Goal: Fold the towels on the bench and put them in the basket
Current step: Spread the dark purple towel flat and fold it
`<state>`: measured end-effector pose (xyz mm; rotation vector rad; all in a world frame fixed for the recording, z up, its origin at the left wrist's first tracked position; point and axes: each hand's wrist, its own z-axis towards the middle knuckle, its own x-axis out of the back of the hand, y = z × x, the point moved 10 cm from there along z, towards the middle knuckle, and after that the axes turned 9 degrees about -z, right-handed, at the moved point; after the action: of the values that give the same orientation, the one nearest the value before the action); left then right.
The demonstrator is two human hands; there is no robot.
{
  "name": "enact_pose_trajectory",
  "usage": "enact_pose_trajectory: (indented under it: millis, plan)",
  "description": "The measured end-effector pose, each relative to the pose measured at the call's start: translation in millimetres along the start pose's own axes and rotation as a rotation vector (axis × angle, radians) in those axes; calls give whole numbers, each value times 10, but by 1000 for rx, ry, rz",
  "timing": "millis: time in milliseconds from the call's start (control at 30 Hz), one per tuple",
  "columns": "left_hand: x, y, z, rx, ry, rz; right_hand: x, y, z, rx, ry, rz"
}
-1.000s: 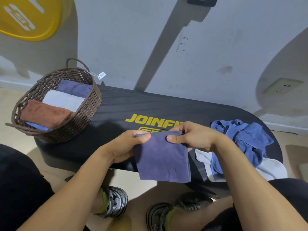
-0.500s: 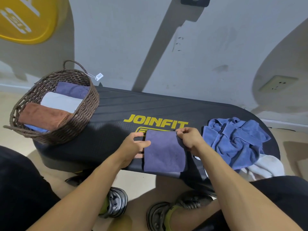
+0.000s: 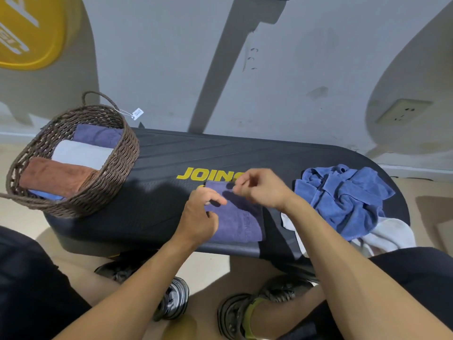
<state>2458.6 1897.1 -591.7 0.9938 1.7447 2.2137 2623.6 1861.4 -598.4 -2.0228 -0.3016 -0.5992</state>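
**Both hands over a folded purple towel on the bench**

A purple towel (image 3: 241,218), folded to a flat rectangle, lies on the black bench (image 3: 166,168) near its front edge. The left hand (image 3: 199,217) sits on the towel's left side, its fingers loosely curled and the fingertips touching the cloth. The right hand (image 3: 259,188) hovers at the towel's far edge with its fingers bent and slightly apart; whether they pinch the cloth cannot be told.

Yellow lettering on the bench reads "JOIN" before the right hand covers the rest. Faint stitched letters run along the towel's right side, too small to read.

A brown woven basket (image 3: 117,165) stands on the bench's left end, holding folded towels: rust, white, purple and a sliver of blue. A small white tag (image 3: 137,113) hangs by its handle, its print unreadable. A crumpled blue towel (image 3: 343,197) lies on the bench's right end, over a white towel (image 3: 389,235).
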Motion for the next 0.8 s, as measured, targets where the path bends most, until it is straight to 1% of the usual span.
enact_pose_trajectory:
  millis: [33, 67, 133, 200, 233, 300, 400, 600, 700, 800]
  plan:
    - [-97, -98, -9, 89, -105, -3, -130, 41, -43, 1, -105, -116]
    - [-201, -188, -45, 143, -224, 23, -220, 121, -88, -8, -171, -236]
    - [-332, -259, -121, 88, -393, 136, -303, 257, -166, -5, -202, -413]
    - [-417, -304, -196, 30, -495, 244, -328, 296, -234, 48, -180, -452]
    - [-447, -312, -221, 3, -517, 298, -341, 291, -266, 83, -180, -464]
    - [-463, -273, -248, -79, -471, 366, -379, 280, -319, 152, -195, -517]
    - [-416, -235, -266, -137, -371, 341, -388, 250, -367, 198, -202, -582]
    - [-330, -117, -127, -227, -326, 253, -431, 159, -390, 240, -241, -656]
    - [-301, -125, -87, -165, -295, 237, -379, 166, -330, 188, -198, -609]
    - [-260, -224, -46, -47, -272, 205, -274, 190, -263, 156, -153, -580]
